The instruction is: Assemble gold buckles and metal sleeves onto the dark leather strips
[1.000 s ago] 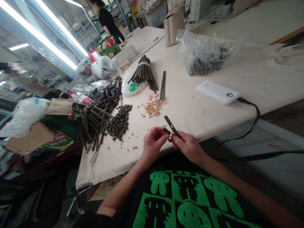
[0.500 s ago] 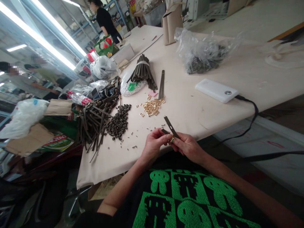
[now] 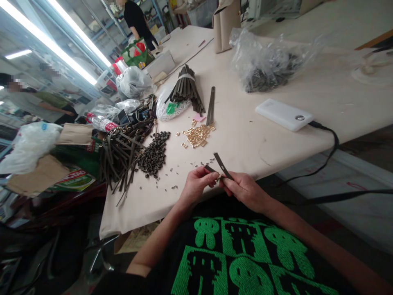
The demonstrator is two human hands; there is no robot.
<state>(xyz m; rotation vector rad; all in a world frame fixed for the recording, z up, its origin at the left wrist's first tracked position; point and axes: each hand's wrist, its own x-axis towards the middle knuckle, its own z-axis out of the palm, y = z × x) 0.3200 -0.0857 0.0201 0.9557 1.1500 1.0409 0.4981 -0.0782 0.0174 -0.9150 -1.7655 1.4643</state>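
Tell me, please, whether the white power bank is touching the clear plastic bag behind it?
Apart. The head view shows bare table between the power bank and the plastic bag.

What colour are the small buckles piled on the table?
Gold buckles, seen in the head view.

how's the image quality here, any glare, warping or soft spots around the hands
Head view: the ceiling light strips blow out to white at upper left; wide-angle distortion bends the table edge and stretches the corners; the left hand, right hand and dark strap are evenly lit and fairly sharp, but the small gold piece between the fingertips is too small to resolve.
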